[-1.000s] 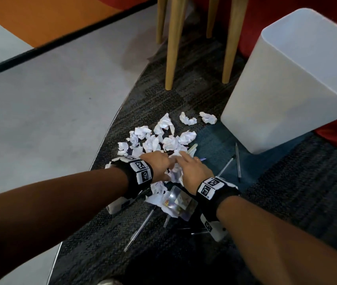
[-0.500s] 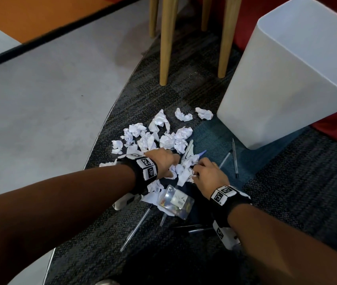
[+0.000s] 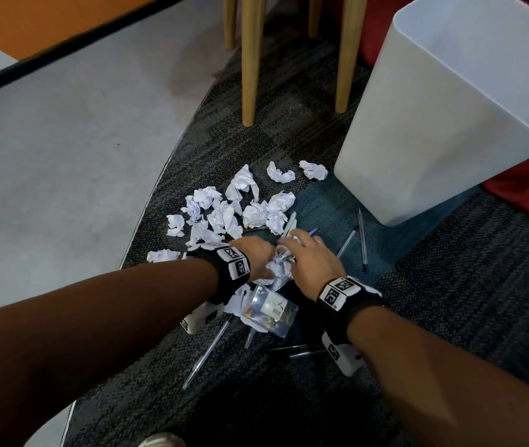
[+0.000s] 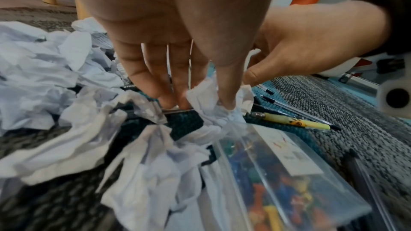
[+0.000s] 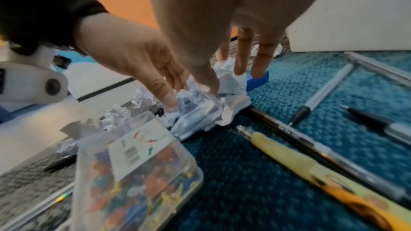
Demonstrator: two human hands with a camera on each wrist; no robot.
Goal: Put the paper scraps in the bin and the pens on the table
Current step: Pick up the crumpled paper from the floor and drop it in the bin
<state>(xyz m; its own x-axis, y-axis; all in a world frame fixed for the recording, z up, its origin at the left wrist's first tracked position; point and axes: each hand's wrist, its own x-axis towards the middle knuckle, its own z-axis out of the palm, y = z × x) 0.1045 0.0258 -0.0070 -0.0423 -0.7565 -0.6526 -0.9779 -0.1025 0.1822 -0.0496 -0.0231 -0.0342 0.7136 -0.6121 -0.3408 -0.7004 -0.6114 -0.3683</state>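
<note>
A: Progress?

B: Barely started, I'd judge. Crumpled paper scraps (image 3: 240, 208) are all on the carpet, centre of the head view; the white bin (image 3: 443, 130) stands upper right and what shows of its inside looks empty. Pens not yet picked up either, no table top in view.

A: Hands?

B: Both down on one wad (image 4: 219, 110) at mid-frame. Left hand (image 3: 253, 256) has fingers stretched down, tips touching the floor and the wad's edge; thumb side pressed into the paper. Right hand (image 3: 313, 258) has fingers mostly straight, thumb and forefinger closing on the wad from the other side. Looks like a two-handed scoop, not a firm grip yet.

A: Scraps look like?

B: White, ruled w/ some writing, balled loosely, approx. a dozen-plus, bunched tight w/ two strays (image 3: 295, 172) nearer the bin.

A: Pens?

B: Scattered. Two clear ballpoints (image 3: 362, 240) right of the hands, near the bin's foot; a yellow pen (image 5: 311, 169) and a black one (image 5: 295, 138) lower right in the right wrist view; more at bottom centre of the head view. A clear box of coloured push pins (image 3: 271, 309) sits just below the hands, on top of some scraps.
</note>
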